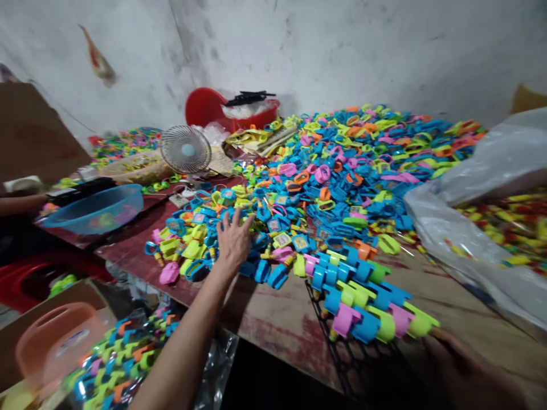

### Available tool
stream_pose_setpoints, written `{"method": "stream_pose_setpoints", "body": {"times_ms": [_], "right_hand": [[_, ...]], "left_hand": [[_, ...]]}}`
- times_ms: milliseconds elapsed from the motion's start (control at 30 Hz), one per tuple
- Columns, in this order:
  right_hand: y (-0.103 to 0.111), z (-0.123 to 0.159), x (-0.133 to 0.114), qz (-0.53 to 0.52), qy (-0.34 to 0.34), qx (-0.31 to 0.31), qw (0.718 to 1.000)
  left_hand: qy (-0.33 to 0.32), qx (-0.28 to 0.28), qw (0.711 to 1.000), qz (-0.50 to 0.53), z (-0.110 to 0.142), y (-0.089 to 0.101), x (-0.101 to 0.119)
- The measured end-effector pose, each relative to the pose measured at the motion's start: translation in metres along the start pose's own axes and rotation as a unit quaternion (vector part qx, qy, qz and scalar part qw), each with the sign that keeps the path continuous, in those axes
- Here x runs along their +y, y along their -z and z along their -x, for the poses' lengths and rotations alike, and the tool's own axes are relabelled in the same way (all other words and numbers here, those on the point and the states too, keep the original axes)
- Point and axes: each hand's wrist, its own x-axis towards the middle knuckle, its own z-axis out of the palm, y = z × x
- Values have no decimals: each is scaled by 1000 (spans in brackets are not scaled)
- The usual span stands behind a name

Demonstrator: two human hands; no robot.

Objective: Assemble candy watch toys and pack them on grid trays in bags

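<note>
Left hand spread over heaped multicoloured plastic pieces; right hand blurred, near right, beside loaded black grid rack, grip cannot be determined.

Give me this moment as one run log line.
left hand: open, over piled plastic pieces | right hand: blurred, near black rack, grip unclear | rack: holds coloured pieces | fan: beyond left hand
</note>
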Motion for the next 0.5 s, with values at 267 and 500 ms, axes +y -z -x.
{"method": "stream_pose_setpoints", "body": {"times_ms": [267, 500], "right_hand": [[17, -2, -56, -157, -21, -22, 987], [43, 11, -63, -222, -78, 109, 966]], "left_hand": [[-6, 96, 994, 47, -20, -2, -15], [-94, 116, 950, 274, 69, 97, 47]]}}
